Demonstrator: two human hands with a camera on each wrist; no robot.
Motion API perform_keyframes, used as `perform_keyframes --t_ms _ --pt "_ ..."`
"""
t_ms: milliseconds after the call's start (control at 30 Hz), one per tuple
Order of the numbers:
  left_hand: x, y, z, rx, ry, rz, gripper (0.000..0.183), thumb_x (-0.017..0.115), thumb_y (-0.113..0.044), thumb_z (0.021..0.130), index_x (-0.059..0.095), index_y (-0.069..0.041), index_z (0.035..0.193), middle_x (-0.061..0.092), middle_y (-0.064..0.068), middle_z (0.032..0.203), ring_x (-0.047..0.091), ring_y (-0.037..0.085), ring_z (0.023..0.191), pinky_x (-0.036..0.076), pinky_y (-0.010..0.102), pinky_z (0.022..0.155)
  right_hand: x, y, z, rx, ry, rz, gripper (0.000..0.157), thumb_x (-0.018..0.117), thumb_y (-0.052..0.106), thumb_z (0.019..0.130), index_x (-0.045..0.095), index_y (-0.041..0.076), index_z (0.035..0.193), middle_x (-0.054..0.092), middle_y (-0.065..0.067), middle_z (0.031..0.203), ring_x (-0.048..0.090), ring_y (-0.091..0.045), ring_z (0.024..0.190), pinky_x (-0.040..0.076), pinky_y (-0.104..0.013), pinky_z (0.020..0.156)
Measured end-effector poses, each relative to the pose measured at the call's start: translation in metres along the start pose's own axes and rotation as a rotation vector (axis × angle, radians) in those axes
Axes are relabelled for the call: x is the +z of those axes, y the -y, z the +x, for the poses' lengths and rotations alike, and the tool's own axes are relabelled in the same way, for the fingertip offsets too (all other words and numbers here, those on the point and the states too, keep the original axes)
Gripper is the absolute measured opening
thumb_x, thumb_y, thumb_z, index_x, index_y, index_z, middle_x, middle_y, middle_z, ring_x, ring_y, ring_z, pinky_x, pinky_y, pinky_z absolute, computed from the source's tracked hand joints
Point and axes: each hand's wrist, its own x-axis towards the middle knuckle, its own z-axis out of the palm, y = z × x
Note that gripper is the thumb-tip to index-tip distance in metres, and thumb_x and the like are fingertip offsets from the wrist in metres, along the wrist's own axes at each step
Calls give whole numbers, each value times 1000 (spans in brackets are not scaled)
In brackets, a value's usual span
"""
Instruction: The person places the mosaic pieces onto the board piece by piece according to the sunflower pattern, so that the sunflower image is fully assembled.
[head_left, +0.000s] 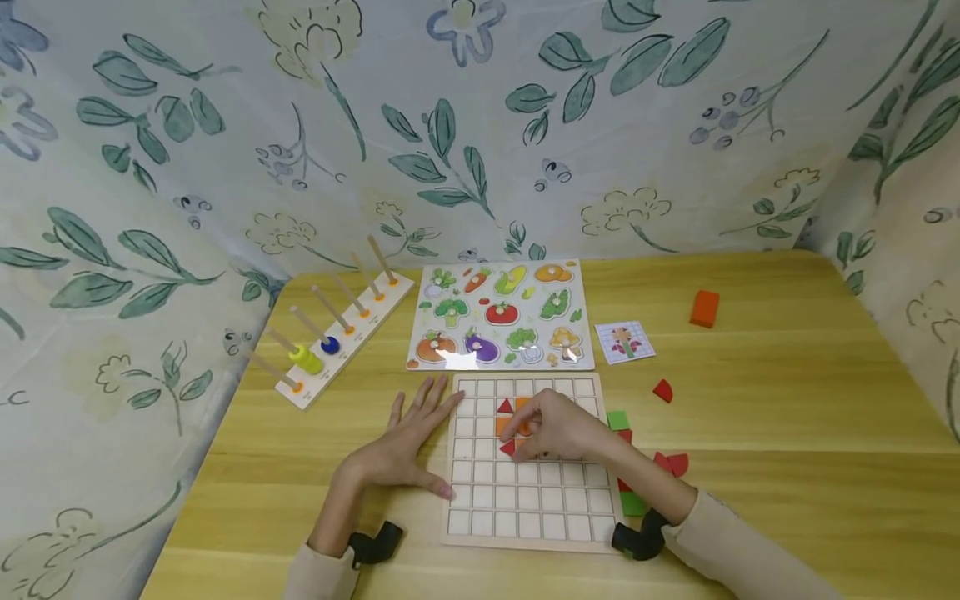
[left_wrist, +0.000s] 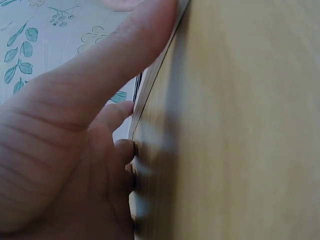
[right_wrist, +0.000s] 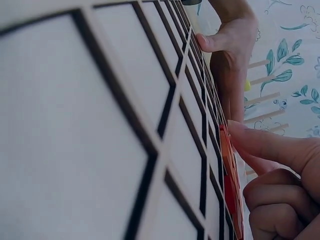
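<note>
A wooden grid board (head_left: 491,500) with white square cells lies flat in the head view. My left hand (head_left: 401,446) has its fingers spread beside the board, with the thumb and index fingertips at its left edge. Over the middle of the board, my right hand (head_left: 558,425) pinches a small red triangle piece (head_left: 508,448) between thumb and index finger, right at a cell. Another red triangle (head_left: 506,406) and orange squares (head_left: 502,427) sit in nearby cells, partly covered by the right hand. In the right wrist view, red and orange pieces (right_wrist: 227,155) line up under the fingertips.
A vegetable puzzle board (head_left: 502,287) lies behind the grid. To its left stands a peg rack (head_left: 345,343) with yellow and blue rings. At right are a picture card (head_left: 625,342), an orange stack (head_left: 705,308), red quarter-circles (head_left: 663,390) and green squares (head_left: 617,420).
</note>
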Motion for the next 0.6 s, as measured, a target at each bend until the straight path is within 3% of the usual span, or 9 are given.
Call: perform_keyframes --t_ms 600 --pt "-2 -2 1 -8 11 -8 134 91 -55 70 5 -23 168 -19 8 174 -23 33 160 -19 68 123 5 -1 5 -21 -56 -49 9 88 10 79 82 15 83 48 6 54 40 -10 49 29 -20 47"
